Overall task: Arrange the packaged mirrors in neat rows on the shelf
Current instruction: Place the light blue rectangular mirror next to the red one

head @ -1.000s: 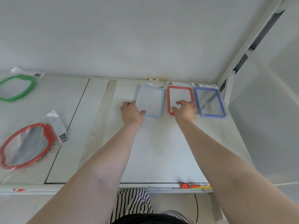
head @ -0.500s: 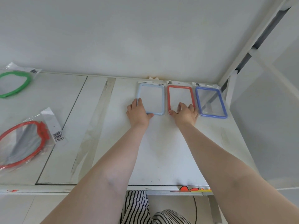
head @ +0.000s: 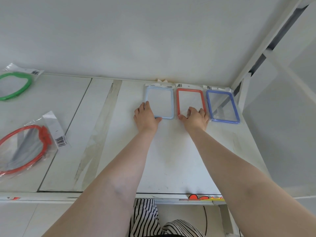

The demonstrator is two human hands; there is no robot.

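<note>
Three packaged rectangular mirrors lie side by side along the back of the white shelf (head: 171, 151): a light-blue one (head: 159, 101), a red one (head: 189, 100) and a dark-blue one (head: 222, 105). My left hand (head: 146, 117) rests on the near left corner of the light-blue mirror, thumb along its bottom edge. My right hand (head: 196, 118) covers the bottom edge of the red mirror, fingers spread on it. A round red-framed mirror (head: 22, 149) in a clear bag lies at the left, and a green-framed one (head: 15, 86) at the far left back.
The shelf ends at the wall behind and at a white upright post (head: 242, 93) on the right. Seams and a tape strip (head: 95, 137) run front to back across the shelf. The front edge carries a red-yellow sticker (head: 203, 197).
Both hands slid forward onto the bottom edges of the light-blue and red mirrors, which now sit a little straighter against the back wall.
</note>
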